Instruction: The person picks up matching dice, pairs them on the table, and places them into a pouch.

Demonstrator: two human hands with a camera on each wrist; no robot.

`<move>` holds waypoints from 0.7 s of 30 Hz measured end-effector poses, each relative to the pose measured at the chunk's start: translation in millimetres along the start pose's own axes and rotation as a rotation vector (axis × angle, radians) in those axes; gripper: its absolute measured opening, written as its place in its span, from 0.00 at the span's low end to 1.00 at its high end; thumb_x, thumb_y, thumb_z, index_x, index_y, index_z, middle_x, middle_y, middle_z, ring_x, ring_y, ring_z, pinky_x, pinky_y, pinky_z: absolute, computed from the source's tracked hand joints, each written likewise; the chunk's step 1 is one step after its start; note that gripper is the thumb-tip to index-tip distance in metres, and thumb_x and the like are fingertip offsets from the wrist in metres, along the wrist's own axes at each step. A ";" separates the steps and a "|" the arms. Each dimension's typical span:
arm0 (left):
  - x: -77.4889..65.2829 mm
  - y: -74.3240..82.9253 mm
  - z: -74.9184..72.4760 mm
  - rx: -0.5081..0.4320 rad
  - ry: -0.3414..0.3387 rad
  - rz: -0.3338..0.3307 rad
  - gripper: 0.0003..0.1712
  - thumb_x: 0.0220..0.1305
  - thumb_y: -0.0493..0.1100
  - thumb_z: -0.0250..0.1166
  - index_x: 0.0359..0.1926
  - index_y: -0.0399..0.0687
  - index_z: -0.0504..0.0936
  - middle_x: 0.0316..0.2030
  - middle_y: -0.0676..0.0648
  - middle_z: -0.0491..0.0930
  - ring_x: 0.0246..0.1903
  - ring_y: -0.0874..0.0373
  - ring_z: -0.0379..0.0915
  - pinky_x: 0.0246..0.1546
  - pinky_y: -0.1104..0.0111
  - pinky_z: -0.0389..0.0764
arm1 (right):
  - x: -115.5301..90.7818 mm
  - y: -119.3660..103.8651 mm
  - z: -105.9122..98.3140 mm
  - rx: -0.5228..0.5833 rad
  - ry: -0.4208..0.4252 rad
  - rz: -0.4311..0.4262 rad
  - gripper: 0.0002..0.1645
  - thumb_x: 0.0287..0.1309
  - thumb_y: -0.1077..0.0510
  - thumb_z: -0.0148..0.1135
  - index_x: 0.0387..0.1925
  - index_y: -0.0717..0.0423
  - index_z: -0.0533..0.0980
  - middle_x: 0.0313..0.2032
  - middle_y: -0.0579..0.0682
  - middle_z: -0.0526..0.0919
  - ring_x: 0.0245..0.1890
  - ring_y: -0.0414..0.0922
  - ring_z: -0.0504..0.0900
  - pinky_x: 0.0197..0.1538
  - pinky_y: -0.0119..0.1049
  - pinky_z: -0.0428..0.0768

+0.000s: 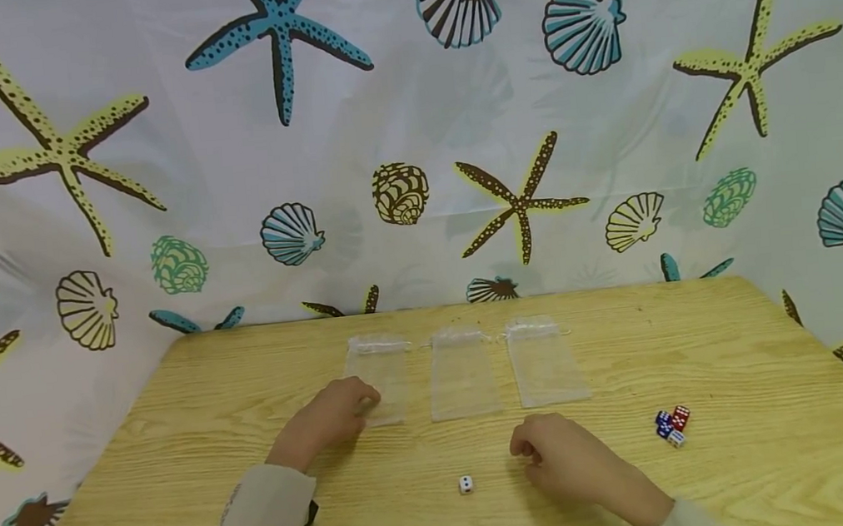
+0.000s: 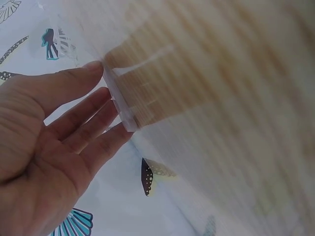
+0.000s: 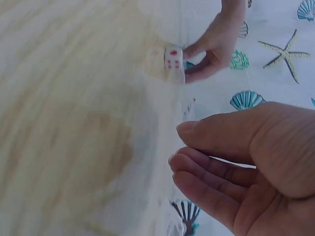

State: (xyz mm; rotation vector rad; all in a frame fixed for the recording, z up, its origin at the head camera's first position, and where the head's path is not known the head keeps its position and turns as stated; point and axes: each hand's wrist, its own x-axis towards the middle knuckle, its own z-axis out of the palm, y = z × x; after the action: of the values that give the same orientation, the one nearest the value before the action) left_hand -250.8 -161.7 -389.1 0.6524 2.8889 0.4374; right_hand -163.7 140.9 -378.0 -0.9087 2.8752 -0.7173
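My left hand (image 1: 333, 413) is over the lower part of the leftmost sheer drawstring bag (image 1: 390, 383). In the left wrist view, its thumb and fingers (image 2: 93, 105) are apart at the bag's bottom hem (image 2: 120, 101); no clear pinch shows. Above the table, to the right of a white die (image 1: 466, 485), my right hand (image 1: 562, 455) hovers with loosely curled fingers and nothing in them. The right wrist view shows this die (image 3: 174, 64) with red pips on the sides facing it.
Two more sheer bags, a middle one (image 1: 464, 376) and a right one (image 1: 547, 365), lie flat in a row. Several dice (image 1: 672, 425), blue, red and white, sit clustered at the right. A shell-patterned cloth (image 1: 406, 89) hangs behind the wooden table (image 1: 699, 339).
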 end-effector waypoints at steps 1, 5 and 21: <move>-0.1 -0.2 -0.1 0.003 -0.001 -0.001 0.19 0.54 0.30 0.61 0.49 0.38 0.77 0.48 0.41 0.75 0.52 0.45 0.68 0.51 0.55 0.70 | -2.4 3.3 -2.2 0.002 0.009 0.004 0.10 0.42 0.69 0.63 0.32 0.60 0.78 0.29 0.47 0.78 0.28 0.38 0.73 0.30 0.29 0.74; -1.1 -0.7 -0.4 -0.012 -0.004 -0.006 0.19 0.53 0.30 0.61 0.49 0.38 0.77 0.49 0.41 0.75 0.52 0.45 0.68 0.51 0.55 0.69 | -13.8 16.8 -12.2 0.012 0.042 0.020 0.10 0.42 0.68 0.64 0.31 0.59 0.78 0.29 0.47 0.78 0.27 0.38 0.74 0.30 0.29 0.74; -2.0 0.2 -0.7 -0.058 -0.004 0.004 0.20 0.54 0.28 0.59 0.50 0.38 0.76 0.49 0.42 0.74 0.53 0.45 0.67 0.52 0.54 0.69 | -75.9 57.8 -31.4 0.047 0.124 0.362 0.08 0.45 0.61 0.66 0.32 0.56 0.78 0.29 0.43 0.78 0.27 0.35 0.73 0.30 0.28 0.74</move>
State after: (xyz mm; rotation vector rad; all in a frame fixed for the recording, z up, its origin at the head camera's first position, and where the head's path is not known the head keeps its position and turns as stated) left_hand -249.1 -162.5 -388.2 0.6486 2.8601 0.5173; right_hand -137.3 237.7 -382.8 -0.3313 2.9895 -0.8206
